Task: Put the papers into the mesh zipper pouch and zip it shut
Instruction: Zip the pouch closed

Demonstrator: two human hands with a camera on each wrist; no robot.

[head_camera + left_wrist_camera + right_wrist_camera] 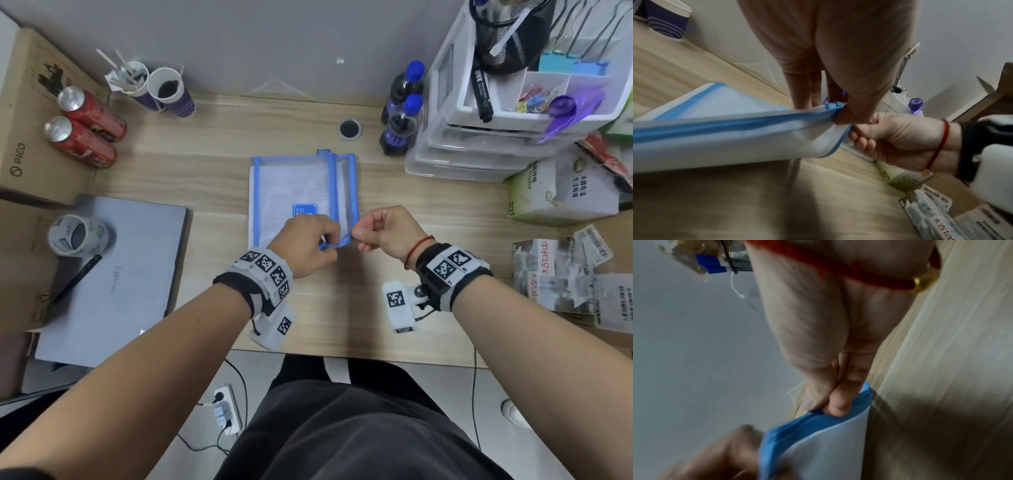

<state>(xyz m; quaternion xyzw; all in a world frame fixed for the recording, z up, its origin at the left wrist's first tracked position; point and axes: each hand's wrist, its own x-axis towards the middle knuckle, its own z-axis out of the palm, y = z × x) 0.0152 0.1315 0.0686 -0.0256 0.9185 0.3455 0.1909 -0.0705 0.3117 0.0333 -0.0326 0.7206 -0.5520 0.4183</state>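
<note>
From the head camera, your mesh zipper pouch (301, 195) lies flat at the middle of the bench (212, 144), papers (291, 186) already showing through the mesh. Your left hand (301, 245) pinches the near zipper end while your right hand (385, 233) pinches the blue corner at its 3 o'clock; that pairing likely anchors the pouch so the slider can run. At 10 o'clock stand two red cans (84, 126) and paper cups (164, 90); at 2 o'clock, two cola bottles (400, 113) and a drawer organiser (496, 113); at 8 o'clock, a closed laptop (113, 274).

In the left wrist view, your grip is clamped on the blue zipper tape (735, 125), which is pulled taut and raised off the wood.

In the right wrist view, thumb and forefinger are pressed together on the blue edging (818, 417), lifting the corner above the bench. A grey wall stands behind.
</note>
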